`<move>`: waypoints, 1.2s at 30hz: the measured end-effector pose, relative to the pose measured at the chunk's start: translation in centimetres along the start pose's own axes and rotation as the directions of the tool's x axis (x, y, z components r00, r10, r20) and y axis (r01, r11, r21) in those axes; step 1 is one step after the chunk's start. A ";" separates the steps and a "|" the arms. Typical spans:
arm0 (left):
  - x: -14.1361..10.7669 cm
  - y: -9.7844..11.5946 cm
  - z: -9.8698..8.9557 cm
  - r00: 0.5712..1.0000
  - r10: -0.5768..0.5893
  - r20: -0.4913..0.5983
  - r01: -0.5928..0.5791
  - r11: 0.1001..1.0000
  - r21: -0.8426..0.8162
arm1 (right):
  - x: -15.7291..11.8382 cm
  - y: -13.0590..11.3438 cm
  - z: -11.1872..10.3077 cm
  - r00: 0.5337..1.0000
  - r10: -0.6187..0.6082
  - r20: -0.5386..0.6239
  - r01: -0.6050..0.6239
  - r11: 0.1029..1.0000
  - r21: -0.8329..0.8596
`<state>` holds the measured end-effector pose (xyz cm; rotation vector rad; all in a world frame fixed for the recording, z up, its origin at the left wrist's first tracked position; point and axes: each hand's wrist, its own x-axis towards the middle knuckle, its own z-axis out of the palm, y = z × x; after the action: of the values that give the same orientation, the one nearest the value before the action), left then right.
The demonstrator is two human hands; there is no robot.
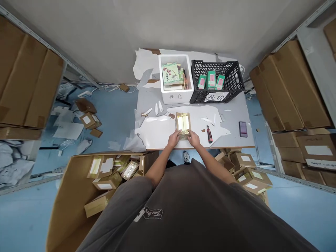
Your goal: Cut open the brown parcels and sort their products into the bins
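Note:
A small taped cardboard box (183, 120) with a pale label rests on the white table (157, 136), close to its front edge. My left hand (173, 138) grips the box's near left corner, fingers closed against it. On the near right corner my right hand (193, 138) has hold of the same box. To the right of it lies a red and black box cutter (209, 134). Scraps of torn white paper (159, 107) are scattered left of the box and beyond it.
At the table's back stand a white foam box (175, 95) holding packages and a black plastic crate (217, 66) with green boxes. A phone (243, 129) lies at the right. A large carton (63, 196) of parcels stands left of me; more parcels (249, 178) are piled right.

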<state>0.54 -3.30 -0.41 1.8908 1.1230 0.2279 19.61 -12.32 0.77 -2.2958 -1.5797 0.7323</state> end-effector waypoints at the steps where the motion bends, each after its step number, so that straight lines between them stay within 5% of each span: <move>1: 0.0 0.3 -0.9 1.000 0.016 -0.014 -0.016 1.000 0.000 | -0.1 -0.3 -0.5 0.999 -0.002 -0.035 0.002 1.000 -0.001; 6: 1.5 2.1 -4.3 0.994 -0.030 -0.110 0.028 0.999 -0.020 | 1.4 -2.3 -3.0 0.982 0.099 -0.163 -0.103 0.995 -0.017; 12: 3.9 3.2 -3.9 0.993 -0.115 0.005 0.115 0.992 -0.050 | 5.0 -3.1 -3.4 0.971 0.180 -0.155 -0.179 0.984 0.019; 18: 2.0 2.7 -1.7 0.999 0.006 -0.046 -0.010 0.996 -0.085 | 3.1 -0.9 -2.6 0.983 0.070 -0.173 -0.043 0.987 0.153; 22: 1.5 3.2 -0.5 0.992 -0.020 -0.121 0.008 0.995 -0.101 | 3.2 -1.0 -2.5 0.980 0.073 -0.187 -0.030 0.975 0.220; 27: 1.6 3.2 -1.4 0.992 -0.001 -0.129 -0.009 0.997 -0.079 | 3.3 0.4 -4.1 0.995 -0.019 -0.098 0.050 0.945 0.324; 32: -1.2 2.1 -1.7 0.994 0.093 0.055 -0.088 0.992 -0.085 | -0.7 2.3 -4.3 0.985 -0.147 0.089 0.112 0.942 0.317; 36: -1.5 2.6 -1.7 0.998 -0.022 -0.054 0.019 0.998 -0.052 | -1.0 1.7 -3.7 0.996 -0.090 -0.025 0.093 0.952 0.292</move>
<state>0.33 -3.98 2.95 1.8367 1.1624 0.2958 22.72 -13.65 3.34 -1.9978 -1.4508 0.8635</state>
